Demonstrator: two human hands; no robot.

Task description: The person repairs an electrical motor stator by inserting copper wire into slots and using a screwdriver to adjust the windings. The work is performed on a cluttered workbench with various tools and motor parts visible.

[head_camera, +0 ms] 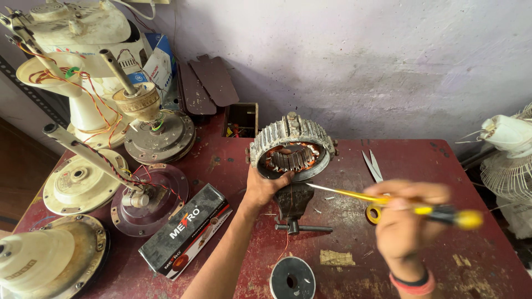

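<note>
A worn red workbench (432,166) stands against a pale, stained wall (360,61), crowded on its left with fan parts.

At the centre of the frame the left hand (265,187) is closed on the lower left rim of a motor stator (292,147), a ribbed grey metal ring with copper windings inside, tilted up toward the camera. The thumb lies over the inner edge and the fingers are hidden behind the casing. Right beneath the stator sits a small dark bench vise (293,206) with its bar handle sticking out to the right.

At the lower right the right hand (407,218), blurred, is wrapped shut around a yellow-handled screwdriver (399,204). Its shaft points left, the tip just beside the stator's lower rim; whether it touches cannot be told.

Further out, scissors (372,165) lie on the bench right of the stator. A wire spool (292,279) sits at the bottom centre, and a black carton (187,230) lies lower left. Ceiling fan motors (158,133) with red wiring fill the upper left, and a white fan guard (510,171) shows at the right edge.
</note>
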